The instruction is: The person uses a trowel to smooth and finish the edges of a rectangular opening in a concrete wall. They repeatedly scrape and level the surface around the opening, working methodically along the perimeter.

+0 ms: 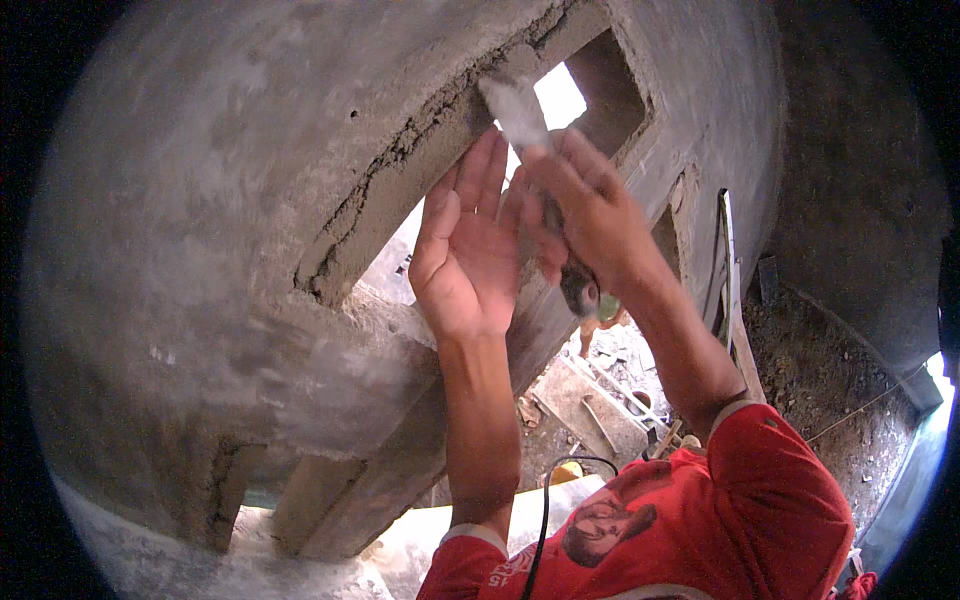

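Observation:
My right hand (590,215) is closed round the dark handle of a trowel (515,112). Its flat grey blade, smeared by motion, points up at the edge of a rectangular opening (415,165) in the grey plastered wall. Along that edge runs a rough, crumbly line of mortar. Just left of the trowel, my left hand (470,235) is raised with the palm showing and the fingers stretched out. Nothing shows on its palm. Its fingertips are close to the inner face of the opening, but whether they touch it I cannot tell.
Bright light comes through the opening. Below right, the ground holds rubble, boards (600,415) and a yellow round object (567,471). A long pale strip (729,240) leans against the wall at the right. Lower left is another slotted opening (240,500). A dark cable (545,520) hangs before my red shirt.

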